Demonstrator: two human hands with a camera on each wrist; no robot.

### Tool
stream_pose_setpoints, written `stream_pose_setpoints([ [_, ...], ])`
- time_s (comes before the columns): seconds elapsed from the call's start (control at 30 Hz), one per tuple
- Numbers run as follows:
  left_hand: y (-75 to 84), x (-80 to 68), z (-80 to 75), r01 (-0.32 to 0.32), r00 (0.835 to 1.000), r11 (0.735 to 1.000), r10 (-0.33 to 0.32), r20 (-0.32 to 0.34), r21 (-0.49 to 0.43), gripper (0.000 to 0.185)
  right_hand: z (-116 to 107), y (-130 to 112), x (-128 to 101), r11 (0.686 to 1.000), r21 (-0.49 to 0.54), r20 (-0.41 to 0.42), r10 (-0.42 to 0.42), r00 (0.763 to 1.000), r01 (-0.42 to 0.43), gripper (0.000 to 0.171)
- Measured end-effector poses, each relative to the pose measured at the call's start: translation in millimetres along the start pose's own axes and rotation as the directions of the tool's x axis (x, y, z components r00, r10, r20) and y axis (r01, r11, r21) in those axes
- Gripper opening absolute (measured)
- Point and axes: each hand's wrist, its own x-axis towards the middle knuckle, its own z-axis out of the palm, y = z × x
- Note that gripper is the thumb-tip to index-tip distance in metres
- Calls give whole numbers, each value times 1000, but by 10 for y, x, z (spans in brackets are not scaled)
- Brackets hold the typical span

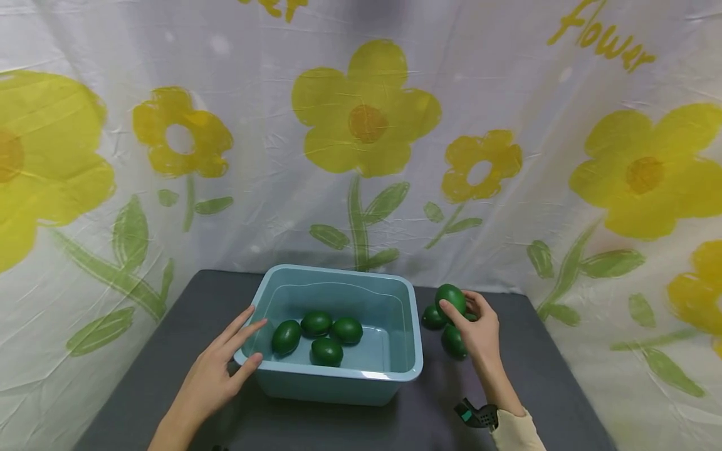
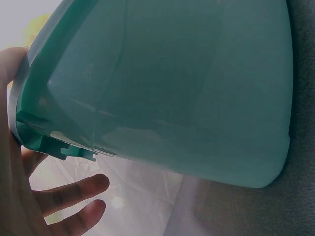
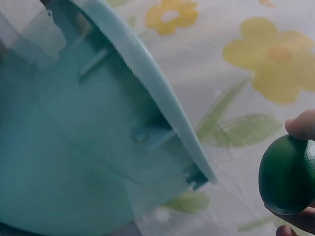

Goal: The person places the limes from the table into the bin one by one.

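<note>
From the head camera, a light blue plastic tub (image 1: 395, 326) stands on a dark grey table (image 1: 141, 369), backed by a white curtain (image 1: 507, 156) printed with yellow flowers. Four green lime-shaped fruits lie loose on the tub's floor, clustered toward its 9 o'clock side; the nearest to the left wall is one lime (image 1: 286, 337). The left hand (image 1: 220, 369) rests at the tub's 8 o'clock corner: the thumb lies against the rim there, and the fingers (image 1: 244, 319) are straight and spread, holding nothing. At the tub's 3 o'clock, outside the wall, the right hand (image 1: 479, 329) pinches a green lime (image 1: 450, 299) between thumb and fingertips, raised above the tabletop. Two more limes on the table (image 1: 453, 341) lie just under and beside that hand, one toward the tub and one nearer the wrist. A cream sleeve (image 1: 516, 432) and a dark strap show at the right wrist.

The left wrist camera is filled by the tub's outer wall (image 2: 187, 98) and its rim; the palm (image 2: 10, 162) sits at 9 o'clock against the rim, with two straight fingers (image 2: 74, 191) at 7 o'clock, free of the tub.

The right wrist camera shows the tub's underside and rim (image 3: 147, 88) running from 12 toward 4 o'clock. At 4 o'clock the held lime (image 3: 287, 176) is gripped by fingertips above and below it; the picture is blurred, so how many fingers touch it is hard to say.
</note>
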Motion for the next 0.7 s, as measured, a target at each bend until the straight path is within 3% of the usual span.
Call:
stream_pose_setpoints([
  [0.33, -23, 4, 8, -6, 1000, 1000, 6, -5, -3, 55, 155, -190, -34, 998, 2, 57, -66, 996, 66, 54],
  [0.7, -40, -7, 7, -7, 1000, 1000, 7, -5, 1, 55, 378, -238, -72, 996, 21, 153, -90, 984, 88, 55],
])
